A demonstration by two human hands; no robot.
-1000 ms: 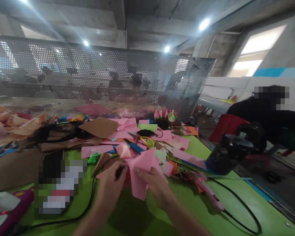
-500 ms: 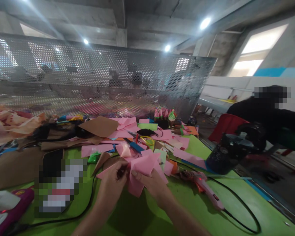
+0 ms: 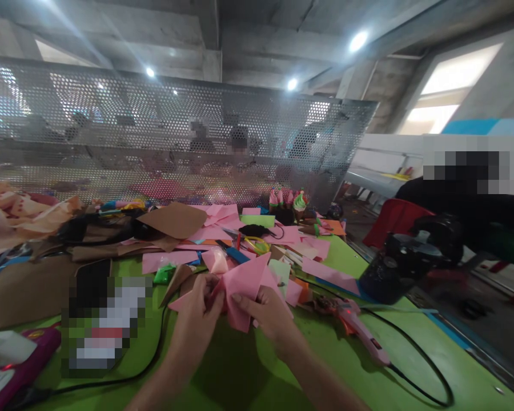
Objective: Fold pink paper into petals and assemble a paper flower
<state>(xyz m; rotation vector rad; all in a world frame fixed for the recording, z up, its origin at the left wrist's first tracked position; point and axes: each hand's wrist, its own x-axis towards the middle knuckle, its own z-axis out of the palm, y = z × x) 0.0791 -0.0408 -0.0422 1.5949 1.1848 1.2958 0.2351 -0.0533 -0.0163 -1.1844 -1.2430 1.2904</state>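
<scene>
Both my hands hold one folded piece of pink paper (image 3: 245,285) just above the green table (image 3: 231,382). My left hand (image 3: 199,308) pinches its left side, with the fingertips partly hidden by the folds. On the right side, the thumb and fingers of my right hand (image 3: 268,317) close over the sheet. Behind the paper lie a small clear bag with pale pink contents (image 3: 218,260) and a blue-handled tool (image 3: 236,254). A green bag (image 3: 164,274) and a folded brown paper piece (image 3: 177,283) are left of my left hand.
A pink glue gun (image 3: 362,328) with a black cord lies at right, a purple one (image 3: 21,365) at left. A dark lidded container (image 3: 394,274) stands on the right edge. Paper cones (image 3: 298,202) stand near the perforated metal screen (image 3: 167,137). A person (image 3: 466,200) sits at right.
The pink paper has turned in my hands, its upper point now standing higher and narrower. My right hand has shifted its hold slightly; the left has barely moved.
</scene>
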